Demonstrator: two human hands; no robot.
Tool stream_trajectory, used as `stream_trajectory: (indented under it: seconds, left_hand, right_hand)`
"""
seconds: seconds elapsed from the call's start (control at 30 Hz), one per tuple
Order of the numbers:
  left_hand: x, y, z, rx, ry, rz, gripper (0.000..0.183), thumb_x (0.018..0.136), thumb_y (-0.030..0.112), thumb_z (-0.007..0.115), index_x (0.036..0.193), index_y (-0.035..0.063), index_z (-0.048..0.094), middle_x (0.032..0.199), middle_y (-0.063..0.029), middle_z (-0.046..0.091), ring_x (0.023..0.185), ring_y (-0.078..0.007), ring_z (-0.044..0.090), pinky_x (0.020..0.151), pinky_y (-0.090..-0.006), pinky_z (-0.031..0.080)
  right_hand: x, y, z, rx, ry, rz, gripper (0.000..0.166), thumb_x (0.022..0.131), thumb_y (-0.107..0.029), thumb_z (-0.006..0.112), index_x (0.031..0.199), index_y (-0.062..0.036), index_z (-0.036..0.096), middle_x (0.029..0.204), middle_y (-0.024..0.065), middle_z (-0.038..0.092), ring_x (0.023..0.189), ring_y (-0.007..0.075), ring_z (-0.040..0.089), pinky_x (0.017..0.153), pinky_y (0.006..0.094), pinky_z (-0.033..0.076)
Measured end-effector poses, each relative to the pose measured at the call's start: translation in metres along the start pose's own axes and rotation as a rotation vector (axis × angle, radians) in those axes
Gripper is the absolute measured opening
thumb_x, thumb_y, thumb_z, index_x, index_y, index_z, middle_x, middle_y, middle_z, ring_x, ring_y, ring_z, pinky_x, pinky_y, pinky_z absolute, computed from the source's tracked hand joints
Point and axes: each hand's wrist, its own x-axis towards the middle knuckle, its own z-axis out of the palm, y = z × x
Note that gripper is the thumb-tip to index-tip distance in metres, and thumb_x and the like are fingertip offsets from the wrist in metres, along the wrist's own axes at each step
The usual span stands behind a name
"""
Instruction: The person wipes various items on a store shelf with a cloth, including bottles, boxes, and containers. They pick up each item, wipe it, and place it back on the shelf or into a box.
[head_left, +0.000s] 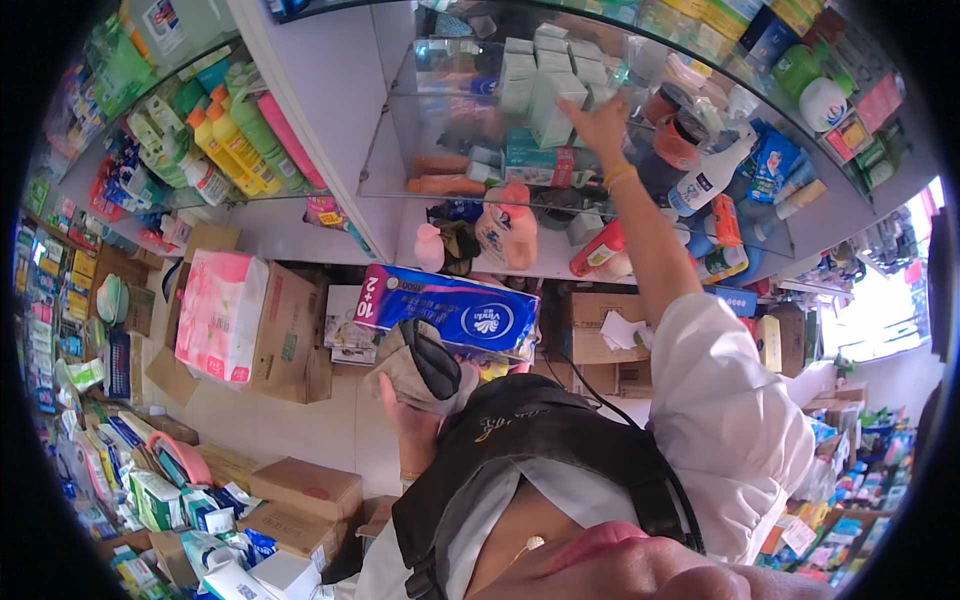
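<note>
My right hand (600, 127) reaches onto a glass shelf, its fingers spread beside a pale green carton (556, 109); whether they touch it cannot be told. More small pale cartons (517, 82) stand around that one. In front of my chest, my left hand (409, 409) is closed on a bunched grey-brown cloth (412, 367) with a dark part. A teal box (536, 157) lies on the shelf just below the cartons. Jars with reddish contents (677, 139) stand to the right of my right hand.
A pink pump bottle (429, 247) and a large pink jug-like bottle (508, 232) stand on the lower white shelf. Before it lies a blue Vinda tissue pack (457, 311). An open cardboard box (289, 337) with a pink pack (221, 315) is on the left. The glass shelf's front edge (450, 196) crosses the view.
</note>
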Motion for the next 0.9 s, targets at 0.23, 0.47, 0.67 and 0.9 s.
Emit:
stream_trajectory:
  seconds: [0.23, 0.47, 0.67, 0.9]
  left_hand:
    - [0.02, -0.008, 0.012, 0.058, 0.026, -0.037, 0.067, 0.091, 0.052, 0.025, 0.136, 0.0031, 0.029, 0.134, -0.0143, 0.039, 0.121, -0.0321, 0.041, 0.101, -0.0476, 0.031]
    - [0.019, -0.02, -0.013, 0.055, 0.167, 0.0, 0.061, 0.092, 0.048, 0.029, 0.135, 0.0038, 0.03, 0.135, -0.0125, 0.039, 0.122, -0.0302, 0.04, 0.103, -0.0448, 0.03]
    - [0.016, -0.02, -0.008, 0.095, 0.235, -0.008, 0.06, 0.093, 0.049, 0.027, 0.134, 0.005, 0.033, 0.134, -0.0116, 0.041, 0.122, -0.0293, 0.039, 0.103, -0.0433, 0.029]
    - [0.014, -0.025, -0.006, 0.075, 0.227, -0.029, 0.063, 0.092, 0.051, 0.027, 0.134, 0.0047, 0.033, 0.133, -0.0118, 0.041, 0.122, -0.0289, 0.04, 0.102, -0.0434, 0.03]
  right_hand:
    - [-0.053, 0.044, 0.038, 0.252, -0.014, 0.15, 0.129, 0.047, -0.052, 0.081, 0.134, 0.0117, 0.01, 0.13, 0.0311, 0.035, 0.121, 0.0379, 0.038, 0.102, 0.0448, 0.029]
    - [-0.055, 0.019, 0.062, -0.128, 0.118, 0.268, 0.126, 0.045, -0.053, 0.081, 0.133, 0.0091, 0.014, 0.127, 0.0235, 0.041, 0.118, 0.0356, 0.041, 0.102, 0.0449, 0.027]
    - [-0.047, -0.001, 0.046, -0.105, 0.011, 0.442, 0.125, 0.047, -0.051, 0.081, 0.134, 0.0078, 0.013, 0.127, 0.0238, 0.041, 0.12, 0.0338, 0.039, 0.102, 0.044, 0.027]
    - [-0.049, 0.025, 0.059, -0.026, 0.099, 0.32, 0.11, 0.05, -0.047, 0.081, 0.127, 0.007, 0.025, 0.123, 0.025, 0.044, 0.108, 0.0371, 0.047, 0.094, 0.0427, 0.034]
